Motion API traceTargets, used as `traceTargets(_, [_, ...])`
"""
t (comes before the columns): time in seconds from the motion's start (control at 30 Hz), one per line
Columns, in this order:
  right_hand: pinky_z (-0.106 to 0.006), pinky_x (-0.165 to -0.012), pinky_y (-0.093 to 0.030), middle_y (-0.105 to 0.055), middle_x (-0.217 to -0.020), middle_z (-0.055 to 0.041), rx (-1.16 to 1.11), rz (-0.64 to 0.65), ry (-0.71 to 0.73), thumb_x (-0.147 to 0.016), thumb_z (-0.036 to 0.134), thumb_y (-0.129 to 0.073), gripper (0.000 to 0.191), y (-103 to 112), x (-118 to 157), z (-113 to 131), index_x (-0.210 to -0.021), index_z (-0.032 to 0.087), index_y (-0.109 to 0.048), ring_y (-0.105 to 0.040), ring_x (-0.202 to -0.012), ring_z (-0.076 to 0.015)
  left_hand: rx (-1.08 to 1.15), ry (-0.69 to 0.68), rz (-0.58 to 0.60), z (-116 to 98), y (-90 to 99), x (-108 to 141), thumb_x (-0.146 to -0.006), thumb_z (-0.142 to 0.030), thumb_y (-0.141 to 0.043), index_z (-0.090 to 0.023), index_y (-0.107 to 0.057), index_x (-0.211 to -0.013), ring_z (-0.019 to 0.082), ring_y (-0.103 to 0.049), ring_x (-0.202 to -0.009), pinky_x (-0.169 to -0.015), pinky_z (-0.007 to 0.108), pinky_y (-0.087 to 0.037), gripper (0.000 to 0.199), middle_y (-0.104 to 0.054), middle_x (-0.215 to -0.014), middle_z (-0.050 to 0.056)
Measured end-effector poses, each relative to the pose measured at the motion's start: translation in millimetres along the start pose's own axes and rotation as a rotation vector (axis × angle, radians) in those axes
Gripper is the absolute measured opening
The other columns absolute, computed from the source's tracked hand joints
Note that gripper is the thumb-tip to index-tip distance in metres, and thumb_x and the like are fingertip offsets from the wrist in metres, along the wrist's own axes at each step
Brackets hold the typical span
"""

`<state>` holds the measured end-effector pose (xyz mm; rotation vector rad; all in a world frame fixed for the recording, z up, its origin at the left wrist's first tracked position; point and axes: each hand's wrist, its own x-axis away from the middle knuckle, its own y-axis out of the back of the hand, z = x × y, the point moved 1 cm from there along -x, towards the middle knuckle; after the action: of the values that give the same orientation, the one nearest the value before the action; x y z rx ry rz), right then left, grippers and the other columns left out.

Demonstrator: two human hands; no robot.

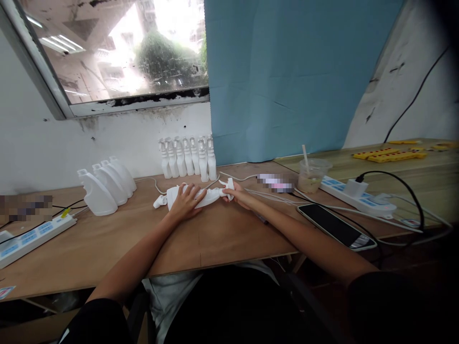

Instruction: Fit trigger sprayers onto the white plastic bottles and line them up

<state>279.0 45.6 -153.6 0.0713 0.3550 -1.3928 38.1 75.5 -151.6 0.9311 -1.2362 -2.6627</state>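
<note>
And here's the white spray bottle (212, 195) on its side mid-worktop (229, 239), long axis running left to right, base left, trigger head (228, 185) pointing right, with 2 hands on it: left hand (186, 199) curled over the body, right hand (237, 195) gripping the head.

Daylight glares white through the window (125, 52); lower right dim; right edge blurred.

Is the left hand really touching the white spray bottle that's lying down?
Touching: the head view shows the left hand draped across the spray bottle.
</note>
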Motion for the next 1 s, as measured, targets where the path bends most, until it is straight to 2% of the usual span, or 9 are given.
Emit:
traceTargets(0.07, [-0.021,-0.042,-0.034,-0.057,-0.058,0.006,0.006,-0.022,0.021,-0.07,0.03,-0.073,0.031,-2.3,0.7,1.0,-0.084,0.02,-0.047,-0.048,-0.045,-0.0083,-0.002,0.001,-0.001,-0.5,1.0,-0.3,-0.086,-0.043,-0.056,-0.019,-0.037,-0.142,0.037,-0.035,-0.125,-0.105,0.058,-0.021,0.064,-0.045,-0.135,0.016])
traceTargets(0.2, [-0.021,-0.044,-0.038,-0.059,-0.066,0.0065,-0.016,-0.037,0.01,-0.06,0.027,-0.08,0.045,-4.7,2.2,2.2,-0.089,0.021,-0.045,-0.051,-0.051,-0.0091,0.004,0.002,0.002,-0.7,1.8,-0.5,-0.085,-0.042,-0.058,-0.018,-0.037,-0.142,0.037,-0.035,-0.124,-0.104,0.058,-0.022,0.066,-0.046,-0.134,0.016])
traceTargets(0.33, [-0.021,-0.041,-0.035,-0.057,-0.058,0.0068,0.036,-0.062,0.041,-0.068,0.033,-0.075,0.038,-4.6,2.3,1.7,-0.09,0.02,-0.047,-0.048,-0.046,-0.0091,0.003,0.001,-0.021,-0.8,1.2,-0.1,-0.086,-0.043,-0.056,-0.018,-0.038,-0.141,0.037,-0.036,-0.124,-0.105,0.058,-0.022,0.063,-0.046,-0.134,0.016])
traceTargets(0.47, [-0.022,-0.043,-0.037,-0.06,-0.064,0.0059,0.025,-0.061,0.053,-0.062,0.03,-0.079,0.044,-2.7,0.8,-1.5,-0.091,0.021,-0.047,-0.051,-0.05,-0.0104,0.0,0.004,-0.015,-0.7,1.0,0.0,-0.087,-0.042,-0.055,-0.018,-0.038,-0.141,0.037,-0.036,-0.123,-0.104,0.058,-0.023,0.062,-0.046,-0.133,0.016])
traceTargets(0.6, [-0.022,-0.04,-0.034,-0.057,-0.056,0.0069,0.087,-0.076,0.069,-0.071,0.037,-0.073,0.036,0.0,-1.4,-5.4,-0.089,0.021,-0.047,-0.049,-0.044,-0.0099,0.002,-0.005,-0.027,-1.0,1.3,0.0,-0.087,-0.042,-0.054,-0.018,-0.039,-0.141,0.037,-0.036,-0.123,-0.104,0.058,-0.023,0.061,-0.046,-0.134,0.016])
traceTargets(0.73, [-0.022,-0.042,-0.038,-0.061,-0.066,0.0053,0.047,-0.08,0.059,-0.063,0.032,-0.079,0.043,1.6,-3.2,-8.4,-0.09,0.021,-0.047,-0.053,-0.048,-0.0105,0.003,0.002,-0.015,-1.5,1.3,-0.1,-0.086,-0.041,-0.055,-0.019,-0.037,-0.142,0.037,-0.036,-0.124,-0.104,0.059,-0.022,0.062,-0.046,-0.134,0.016])
traceTargets(0.87, [-0.022,-0.041,-0.037,-0.06,-0.063,0.0054,0.063,-0.091,0.064,-0.066,0.034,-0.076,0.04,1.5,-3.7,-8.6,-0.091,0.021,-0.048,-0.052,-0.046,-0.0103,0.002,-0.003,-0.026,-1.4,1.4,0.0,-0.087,-0.042,-0.055,-0.019,-0.038,-0.142,0.037,-0.036,-0.124,-0.105,0.058,-0.022,0.062,-0.046,-0.134,0.016])
traceTargets(1.0, [-0.022,-0.044,-0.04,-0.061,-0.067,0.005,0.052,-0.071,0.07,-0.062,0.03,-0.079,0.044,0.4,-3.2,-7.7,-0.092,0.021,-0.048,-0.054,-0.051,-0.0106,-0.001,0.003,-0.018,-1.1,1.5,0.0,-0.085,-0.042,-0.057,-0.018,-0.038,-0.141,0.037,-0.036,-0.123,-0.104,0.058,-0.023,0.064,-0.047,-0.133,0.016])
